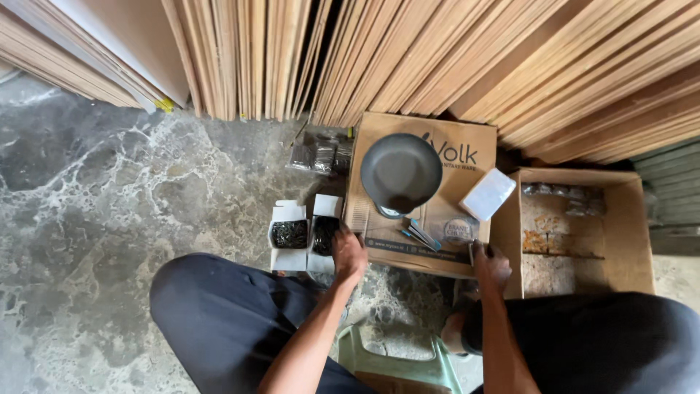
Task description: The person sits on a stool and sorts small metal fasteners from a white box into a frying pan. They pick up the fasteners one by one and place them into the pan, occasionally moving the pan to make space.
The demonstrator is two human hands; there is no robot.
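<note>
My left hand (348,257) rests on the near edge of a small white carton of dark screws (325,235); a second open carton of dark screws (289,234) lies just left of it on the floor. My right hand (491,267) is at the near right corner of a closed brown cardboard box (452,164), fingers curled around a small dark object I cannot make out. On that box sit a dark round pan on a scale (401,173), a small white box (488,194), blue-handled tools (419,234) and a round clear lid (457,230).
Plywood sheets (437,58) lean against the wall behind. An open cardboard box (583,230) stands at the right. Small plastic packets (321,155) lie left of the brown box. I sit on a green plastic stool (397,357) over a marbled floor (95,204).
</note>
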